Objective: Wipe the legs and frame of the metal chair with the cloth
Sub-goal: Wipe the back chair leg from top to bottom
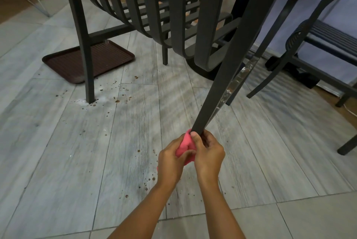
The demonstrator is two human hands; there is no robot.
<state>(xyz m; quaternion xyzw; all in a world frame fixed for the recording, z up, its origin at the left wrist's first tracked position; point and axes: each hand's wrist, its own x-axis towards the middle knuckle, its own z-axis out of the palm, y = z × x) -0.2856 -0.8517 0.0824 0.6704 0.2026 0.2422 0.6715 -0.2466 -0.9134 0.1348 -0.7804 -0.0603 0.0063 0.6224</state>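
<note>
A dark metal chair (150, 16) with curved slats stands before me on the tiled floor. Its near right leg (229, 68) slants down toward me, with a strip of clear tape or plastic along its right edge. A pink cloth (185, 145) is bunched at the foot of that leg. My left hand (171, 163) grips the cloth from the left. My right hand (207, 151) holds the cloth against the bottom of the leg, thumb pressed on the leg's front face. The foot of the leg is hidden behind my hands.
A brown tray (108, 53) lies on the floor behind the chair's left leg (87, 61). Brown spots and white residue dot the tiles around that leg. A second dark metal chair (316, 45) stands at the right. A glass panel is at the far left.
</note>
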